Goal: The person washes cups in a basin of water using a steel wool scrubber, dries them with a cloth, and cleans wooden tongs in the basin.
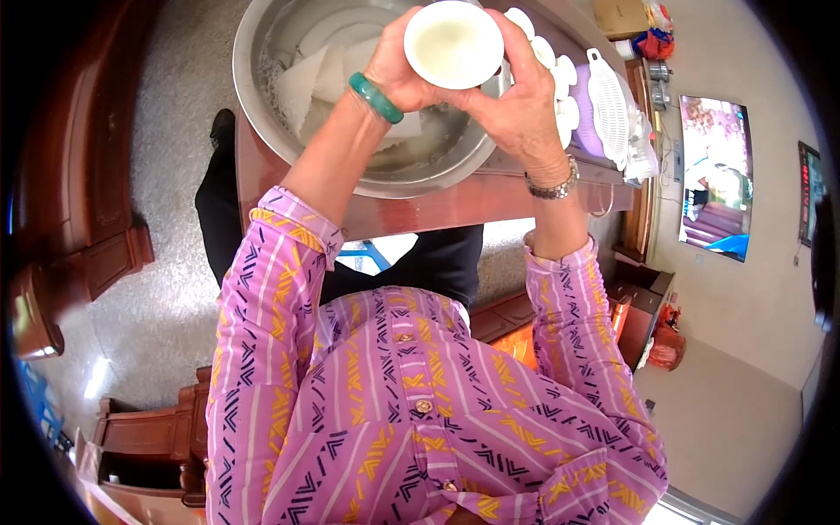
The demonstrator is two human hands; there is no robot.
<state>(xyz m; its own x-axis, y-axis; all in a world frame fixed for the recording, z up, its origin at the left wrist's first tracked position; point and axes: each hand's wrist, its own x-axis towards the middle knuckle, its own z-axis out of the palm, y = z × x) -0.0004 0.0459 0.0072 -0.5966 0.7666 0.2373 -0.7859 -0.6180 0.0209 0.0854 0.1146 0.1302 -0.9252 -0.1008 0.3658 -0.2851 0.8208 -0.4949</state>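
Observation:
Both of my hands hold a small white cup (454, 44) above a wide metal basin (394, 187). My left hand (400, 72), with a green bangle at the wrist, grips the cup's left side. My right hand (522, 108), below which sits a metal watch, grips its right side. The cup's round opening faces the camera and its inside looks pale; whether it holds liquid I cannot tell. Water and a submerged pale cloth (308, 85) lie in the basin. Several white cups (566, 113) stand close together just right of the basin.
The basin rests on a reddish-brown wooden table (420, 213). A white plastic basket (607, 108) leans by a purple container (583, 125) at the right, near clear plastic items (642, 154). Wooden furniture (98, 164) stands at the left. A lit screen (715, 177) hangs on the right wall.

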